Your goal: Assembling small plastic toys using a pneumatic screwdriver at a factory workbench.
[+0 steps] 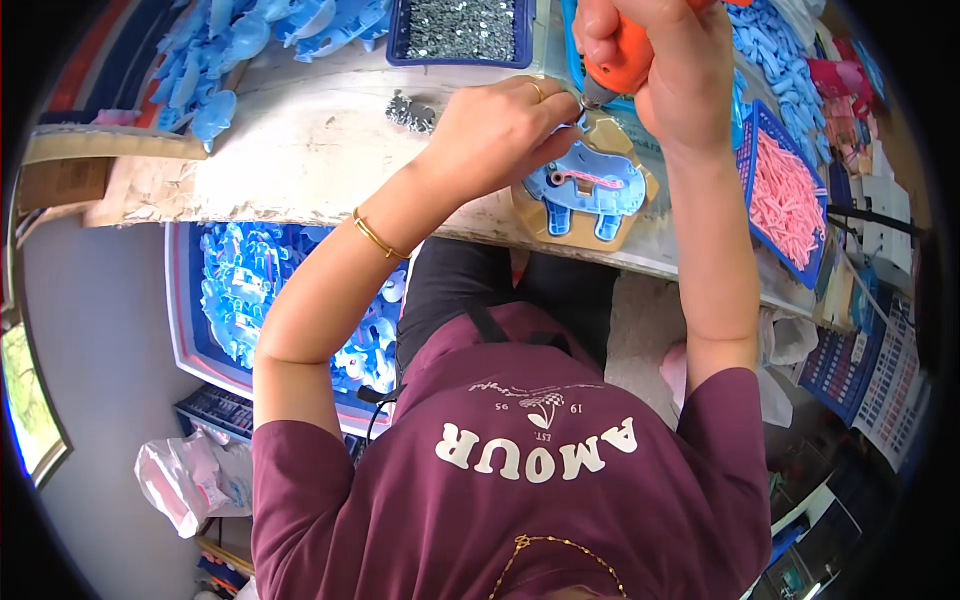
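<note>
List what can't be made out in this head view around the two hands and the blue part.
- Orange power screwdriver: top cut off by the frame edge; right hand covers its grip.
- Its tip: hidden behind left hand fingers.
- Blue plastic part: upper corner covered by the left hand.
- Tray of screws: individual pieces too small.

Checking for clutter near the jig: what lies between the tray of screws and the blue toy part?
In the head view, the left hand lies between the tray of screws and the blue toy part; worn benchtop beside it.
</note>
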A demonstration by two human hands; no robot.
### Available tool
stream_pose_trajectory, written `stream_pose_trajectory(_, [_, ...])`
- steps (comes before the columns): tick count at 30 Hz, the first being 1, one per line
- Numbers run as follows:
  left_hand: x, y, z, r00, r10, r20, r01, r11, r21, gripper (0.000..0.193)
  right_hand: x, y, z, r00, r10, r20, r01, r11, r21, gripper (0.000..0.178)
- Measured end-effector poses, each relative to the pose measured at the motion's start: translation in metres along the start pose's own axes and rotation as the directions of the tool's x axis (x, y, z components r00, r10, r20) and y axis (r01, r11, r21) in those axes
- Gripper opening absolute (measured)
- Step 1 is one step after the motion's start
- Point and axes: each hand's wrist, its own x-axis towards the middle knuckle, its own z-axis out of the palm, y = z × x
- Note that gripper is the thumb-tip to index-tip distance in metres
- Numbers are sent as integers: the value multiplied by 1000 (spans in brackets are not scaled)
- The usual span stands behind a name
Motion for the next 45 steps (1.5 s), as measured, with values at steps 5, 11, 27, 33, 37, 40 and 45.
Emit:
stream_pose_trajectory(5, [-2,7,3,999,-23,47,23,1000,7,13,-8,4,-2,998,31,-49,-29,999,32,18])
stream_pose_trajectory(11, [-3,19,11,997,-45,67,50,995,-81,13,5,48,-26,908,-358,218,169,788,592,19])
stream_pose_trajectory(27, [-24,46,27,989,31,144,-24,998,-50,33,-56,39,-60,971,95,-221,-87,995,48,23])
stream_pose_trajectory(33, [-27,45,34,986,50,157,-52,999,11,30,-58,46,-60,974,93,-209,-76,993,89,21])
stream_pose_trajectory(37, [-27,45,35,984,35,174,-36,999,5,29,-58,54,-65,972,17,-236,-10,999,32,20])
stream_pose_trajectory(40, [-27,45,36,986,37,165,-38,999,3,27,-59,54,-64,974,53,-220,-49,999,24,21])
stream_pose_trajectory(45, [-27,46,35,985,29,171,-31,999,10,26,-62,64,-67,971,55,-233,-53,998,18,21])
